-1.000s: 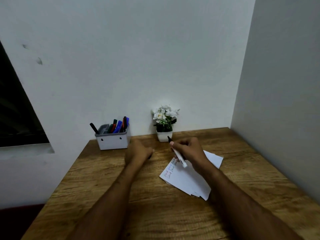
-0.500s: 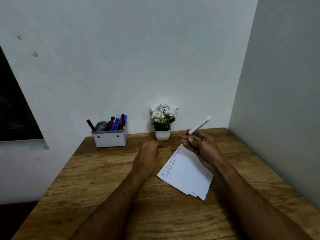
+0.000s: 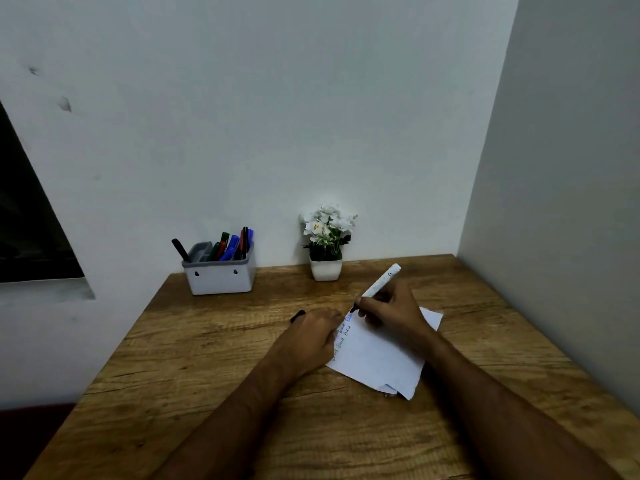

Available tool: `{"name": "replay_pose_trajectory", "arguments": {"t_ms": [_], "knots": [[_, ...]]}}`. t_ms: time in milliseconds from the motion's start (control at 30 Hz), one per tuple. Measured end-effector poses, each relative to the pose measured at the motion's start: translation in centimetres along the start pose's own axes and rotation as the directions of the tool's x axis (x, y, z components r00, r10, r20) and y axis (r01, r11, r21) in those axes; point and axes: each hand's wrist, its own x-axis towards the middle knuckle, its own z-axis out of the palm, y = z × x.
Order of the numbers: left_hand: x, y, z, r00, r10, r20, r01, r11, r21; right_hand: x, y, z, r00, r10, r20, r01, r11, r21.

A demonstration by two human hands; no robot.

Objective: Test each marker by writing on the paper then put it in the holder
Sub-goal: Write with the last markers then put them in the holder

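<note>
My right hand (image 3: 391, 311) grips a white-barrelled marker (image 3: 381, 281) in writing position, its dark tip down on the top edge of the white paper (image 3: 377, 358), which carries several short lines of handwriting. My left hand (image 3: 313, 336) rests on the paper's left edge with its fingers closed around a black marker cap (image 3: 298, 316) that sticks out to the left. A grey-white holder (image 3: 220, 277) stands at the back left of the wooden table, holding several markers (image 3: 232, 245) in black, green, red and blue.
A small white pot with white flowers (image 3: 327, 244) stands against the back wall, just beyond my hands. Walls close off the wooden table (image 3: 194, 368) at the back and on the right. A dark window opening lies at the far left.
My right hand turned the marker round and lowered it from a raised position until the tip met the paper. My left hand slid right onto the paper's edge with the cap.
</note>
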Motion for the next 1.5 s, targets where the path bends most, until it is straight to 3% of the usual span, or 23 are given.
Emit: {"name": "replay_pose_trajectory", "arguments": {"t_ms": [433, 1067, 1500], "knots": [[0.1, 0.0, 0.3, 1.000, -0.013, 0.013, 0.013, 0.999, 0.032, 0.5, 2.1, 1.1, 1.000, -0.028, 0.007, 0.029, 0.963, -0.268], [0.0, 0.1, 0.3, 0.999, -0.035, 0.009, 0.035, 0.999, -0.022, 0.4, 2.1, 1.0, 0.993, -0.077, 0.089, 0.099, 0.954, -0.282], [0.0, 0.1, 0.4, 0.998, -0.048, 0.031, 0.049, 0.999, -0.024, 0.2, 1.3, 1.2, 0.999, -0.054, -0.007, 0.049, 0.946, -0.320]]}}
